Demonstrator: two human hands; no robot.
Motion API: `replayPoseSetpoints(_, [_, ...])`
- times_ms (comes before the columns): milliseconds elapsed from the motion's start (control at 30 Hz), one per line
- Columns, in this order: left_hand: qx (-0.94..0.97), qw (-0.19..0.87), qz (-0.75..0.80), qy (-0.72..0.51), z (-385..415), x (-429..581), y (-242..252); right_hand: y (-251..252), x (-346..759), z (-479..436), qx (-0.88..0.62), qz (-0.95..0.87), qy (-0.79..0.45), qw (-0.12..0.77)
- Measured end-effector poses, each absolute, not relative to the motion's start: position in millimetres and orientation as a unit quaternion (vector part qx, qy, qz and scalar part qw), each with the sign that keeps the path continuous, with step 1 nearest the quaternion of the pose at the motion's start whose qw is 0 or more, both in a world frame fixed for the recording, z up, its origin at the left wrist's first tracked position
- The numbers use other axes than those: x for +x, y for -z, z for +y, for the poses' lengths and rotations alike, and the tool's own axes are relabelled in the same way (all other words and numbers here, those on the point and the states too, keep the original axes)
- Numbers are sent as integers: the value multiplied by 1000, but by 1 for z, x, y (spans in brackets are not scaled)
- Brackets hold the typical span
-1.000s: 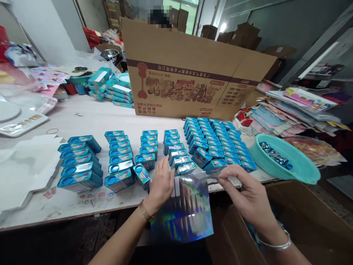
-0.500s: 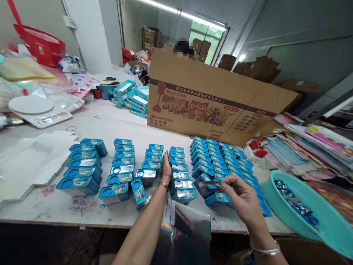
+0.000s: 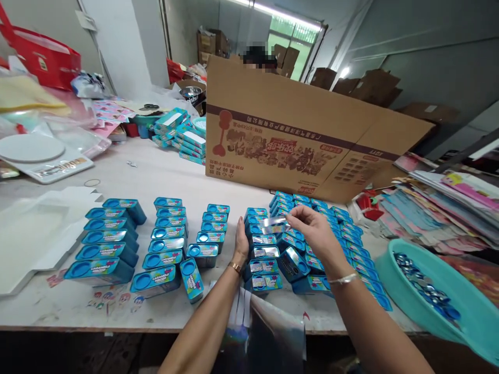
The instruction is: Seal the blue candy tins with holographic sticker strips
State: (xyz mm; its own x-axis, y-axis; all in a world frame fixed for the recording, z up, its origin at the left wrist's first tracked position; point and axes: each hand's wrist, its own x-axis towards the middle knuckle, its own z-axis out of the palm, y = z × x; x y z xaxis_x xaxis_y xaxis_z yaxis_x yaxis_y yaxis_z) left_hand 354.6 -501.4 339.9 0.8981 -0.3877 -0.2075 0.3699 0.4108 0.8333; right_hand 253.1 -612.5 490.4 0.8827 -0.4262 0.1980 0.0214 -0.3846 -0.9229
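My left hand [image 3: 241, 240] lies with its fingers stretched out along the left side of a row of blue tins [image 3: 265, 266], steadying edge against them. Between thumb and fingertips of my right hand [image 3: 312, 228] is a clear, shiny sticker strip [image 3: 275, 225], held over the upper part of that same row. The nearer tins of the row carry similar shiny strips across their lids. A dark-faced tin [image 3: 293, 265] leans tilted just right of the row. At the table's front edge lies a silvery holographic sheet [image 3: 268, 332] with strips on it.
More tin rows stand left, including the leftmost row [image 3: 97, 267], with a dense block of tins [image 3: 351, 244] on the right. A turquoise basin [image 3: 460, 311] holds shiny blue pieces. Behind stands a large cardboard box [image 3: 273, 98]; a white tray [image 3: 35, 234] lies left.
My right hand has moved up and left with the strip, from the right-hand block to over the row beside my left hand. The view has shifted slightly.
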Motion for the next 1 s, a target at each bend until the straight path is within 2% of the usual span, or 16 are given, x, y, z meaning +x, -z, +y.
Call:
replayPoseSetpoints(133, [468, 865, 22, 179, -484, 345, -373, -490, 282, -605, -799, 112, 179, 563])
replayPoseSetpoints(267, [423, 871, 7, 251, -467, 338, -410, -491, 298, -598, -785, 92, 174, 587])
replayPoseSetpoints(467, [489, 837, -33, 243, -456, 334, -420, -491, 304, -595, -790, 73, 178, 583])
replayPoseSetpoints(533, [520, 828, -32, 206, -457, 338, -419, -489, 309, -595, -812, 78, 194, 545])
replayPoseSetpoints(700, [596, 792, 2, 133, -474, 366, -418, -473, 337, -596, -872, 151, 260, 387])
replayPoseSetpoints(1000, [727, 683, 46, 53, -507, 399, -389, -420, 376, -606, -888, 236, 261, 296])
